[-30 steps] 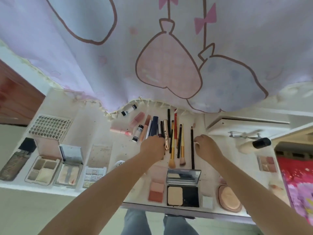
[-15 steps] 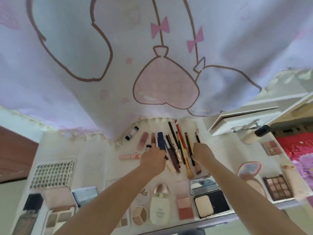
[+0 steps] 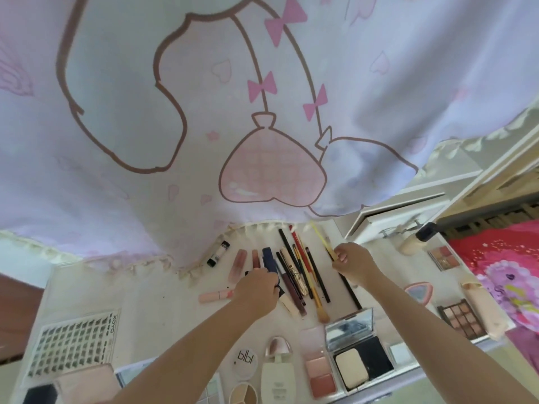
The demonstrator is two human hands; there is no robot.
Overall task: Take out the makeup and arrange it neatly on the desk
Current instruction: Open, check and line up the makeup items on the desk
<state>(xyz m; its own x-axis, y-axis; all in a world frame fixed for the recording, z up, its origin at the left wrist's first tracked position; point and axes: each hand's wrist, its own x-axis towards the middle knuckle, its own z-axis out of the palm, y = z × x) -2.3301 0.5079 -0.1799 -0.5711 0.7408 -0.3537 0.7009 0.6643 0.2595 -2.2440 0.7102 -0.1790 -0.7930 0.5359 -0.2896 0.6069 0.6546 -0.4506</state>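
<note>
The right hand (image 3: 351, 262) has lifted a yellow-handled brush (image 3: 320, 238) out of the row, pinching it; the left hand (image 3: 256, 288) grips a dark tube (image 3: 269, 259), so sorting goes on

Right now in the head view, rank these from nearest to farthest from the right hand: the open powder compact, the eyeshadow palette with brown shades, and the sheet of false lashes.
From the right hand:
1. Open powder compact, below it at the desk's near edge.
2. Eyeshadow palette, out to the right.
3. Sheet of false lashes, far left.
</note>
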